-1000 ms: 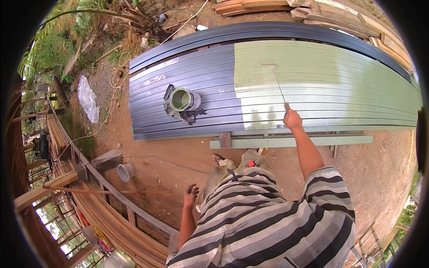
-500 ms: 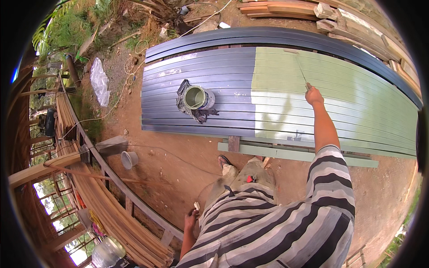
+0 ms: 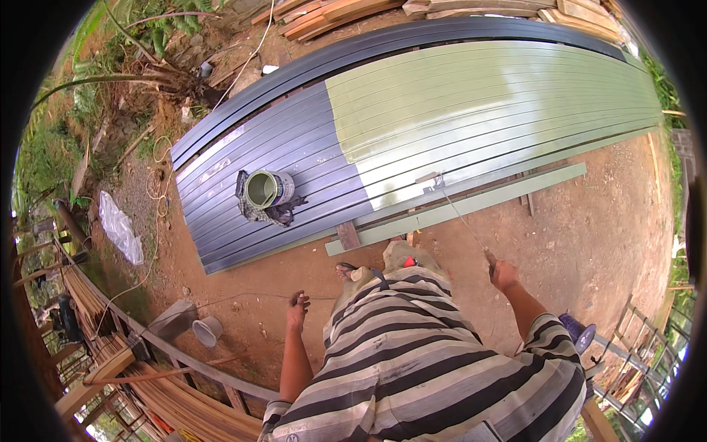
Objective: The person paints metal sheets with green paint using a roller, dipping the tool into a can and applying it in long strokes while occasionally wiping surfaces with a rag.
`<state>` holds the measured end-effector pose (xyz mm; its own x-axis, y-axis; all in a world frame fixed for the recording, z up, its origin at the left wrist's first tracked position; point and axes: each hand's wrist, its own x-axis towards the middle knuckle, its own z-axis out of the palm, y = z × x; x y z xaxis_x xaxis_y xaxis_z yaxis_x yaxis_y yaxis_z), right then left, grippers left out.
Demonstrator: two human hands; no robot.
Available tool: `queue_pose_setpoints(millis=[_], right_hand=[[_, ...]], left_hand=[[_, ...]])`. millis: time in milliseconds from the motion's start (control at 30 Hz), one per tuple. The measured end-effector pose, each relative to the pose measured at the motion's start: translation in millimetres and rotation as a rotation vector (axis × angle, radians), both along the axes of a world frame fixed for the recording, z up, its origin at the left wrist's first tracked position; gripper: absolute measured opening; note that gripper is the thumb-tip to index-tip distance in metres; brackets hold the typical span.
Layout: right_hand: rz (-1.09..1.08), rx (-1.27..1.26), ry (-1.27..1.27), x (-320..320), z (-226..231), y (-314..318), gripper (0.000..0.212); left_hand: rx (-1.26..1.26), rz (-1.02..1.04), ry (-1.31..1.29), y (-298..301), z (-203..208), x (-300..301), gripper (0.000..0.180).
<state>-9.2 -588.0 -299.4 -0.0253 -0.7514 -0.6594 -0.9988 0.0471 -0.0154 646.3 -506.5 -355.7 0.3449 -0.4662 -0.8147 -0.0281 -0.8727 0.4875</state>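
My right hand (image 3: 504, 275) is closed round the handle of a paint roller (image 3: 426, 177) with a long, thin rod. The roller's head rests at the near edge of a row of boards (image 3: 265, 140), dark blue-grey on the left and coated with wet, shiny pale green paint (image 3: 434, 88) on the right. An opened paint tin (image 3: 283, 188) stands on the blue-grey part, on crumpled black plastic (image 3: 252, 213). My left hand (image 3: 297, 308) hangs beside my body, fingers loosely bent and apart, with nothing visible in it.
A pale green plank (image 3: 471, 210) lies along the boards' near side. At left are a white bucket (image 3: 208, 331), stacked timber (image 3: 184, 401) behind a rail, and clear plastic sheeting (image 3: 120, 228). A purple spool-like object (image 3: 578, 331) lies at right; more timber (image 3: 335, 22) is behind.
My right hand has come back toward my body, drawing the roller from the far edge of the boards to the near edge. My left hand has risen; the small pale thing by it no longer shows.
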Motion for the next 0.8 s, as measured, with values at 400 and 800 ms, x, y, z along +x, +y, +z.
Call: queue_pose_setpoints(millis=[400,800], right_hand=[[-0.494,-0.109,-0.145,90,45,83,0.054],[-0.374,-0.239,-0.143,48,40,57,0.049]], left_hand=[[-0.01,-0.117,0.071,-38,-1,-31,0.039],[0.008,-0.216,0.034,-24,13,53,0.039]])
